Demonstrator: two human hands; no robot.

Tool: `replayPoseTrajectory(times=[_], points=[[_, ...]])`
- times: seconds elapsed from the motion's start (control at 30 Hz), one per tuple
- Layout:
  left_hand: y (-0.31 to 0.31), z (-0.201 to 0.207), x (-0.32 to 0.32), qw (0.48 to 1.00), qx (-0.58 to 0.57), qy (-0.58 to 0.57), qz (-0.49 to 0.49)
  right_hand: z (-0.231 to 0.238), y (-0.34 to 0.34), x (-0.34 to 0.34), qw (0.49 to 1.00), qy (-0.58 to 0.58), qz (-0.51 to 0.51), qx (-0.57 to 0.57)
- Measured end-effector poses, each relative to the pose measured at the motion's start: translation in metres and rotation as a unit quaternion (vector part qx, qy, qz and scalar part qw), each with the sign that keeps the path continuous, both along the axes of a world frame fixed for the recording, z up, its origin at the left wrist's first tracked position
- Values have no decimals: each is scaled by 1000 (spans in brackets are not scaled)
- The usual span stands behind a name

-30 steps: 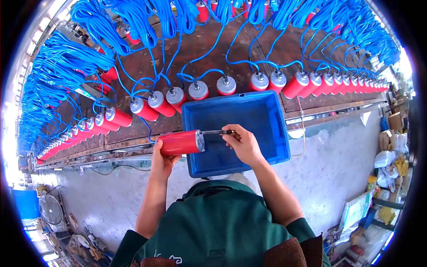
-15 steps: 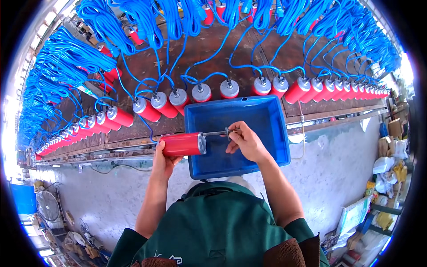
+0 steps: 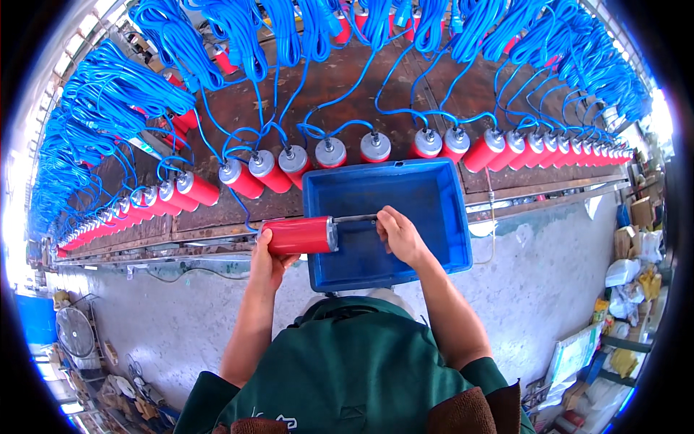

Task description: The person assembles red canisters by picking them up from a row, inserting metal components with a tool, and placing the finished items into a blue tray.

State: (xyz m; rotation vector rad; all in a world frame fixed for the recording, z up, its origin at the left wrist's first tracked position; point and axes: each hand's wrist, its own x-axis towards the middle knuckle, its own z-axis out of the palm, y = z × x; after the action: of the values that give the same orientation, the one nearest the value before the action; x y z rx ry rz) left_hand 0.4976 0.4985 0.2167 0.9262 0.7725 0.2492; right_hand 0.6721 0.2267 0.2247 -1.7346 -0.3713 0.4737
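Note:
My left hand (image 3: 269, 262) grips a red cylinder (image 3: 296, 236) from below and holds it level over the left edge of a blue plastic tray (image 3: 442, 217). A silver cap and a thin dark shaft (image 3: 354, 218) stick out of the cylinder's right end. My right hand (image 3: 399, 235) is closed around the end of that shaft, above the tray's open inside. The tray looks empty and rests on the front edge of a long brown bench (image 3: 347, 94).
A long row of red cylinders with silver caps (image 3: 329, 153) stands along the bench, each trailing a blue cable (image 3: 238, 36) up into hanging coils. Grey concrete floor (image 3: 535, 282) lies below. A fan (image 3: 74, 333) sits lower left, bags and boxes (image 3: 636, 260) at the right.
The red cylinder and both hands have shifted slightly; my right hand has slid a little along the shaft while the left keeps its hold.

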Motion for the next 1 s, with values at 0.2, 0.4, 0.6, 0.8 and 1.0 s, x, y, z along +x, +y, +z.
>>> replayPoseTrajectory(times=[0.2, 0.4, 0.6, 0.8, 1.0], points=[[1, -1, -3, 1000, 7, -5, 0, 16, -4, 12, 974, 206, 70, -66], [1, -1, -2, 1000, 4, -29, -7, 22, -2, 6, 996, 85, -5, -25], [-3, 3, -1, 1000, 6, -24, 8, 29, -7, 16, 976, 154, 115, -104], [-7, 8, 1, 999, 14, -5, 30, 18, -8, 8, 997, -19, 75, -25], [-4, 1, 0, 1000, -1, -12, 25, 17, -8, 19, 975, 163, 124, -81]])
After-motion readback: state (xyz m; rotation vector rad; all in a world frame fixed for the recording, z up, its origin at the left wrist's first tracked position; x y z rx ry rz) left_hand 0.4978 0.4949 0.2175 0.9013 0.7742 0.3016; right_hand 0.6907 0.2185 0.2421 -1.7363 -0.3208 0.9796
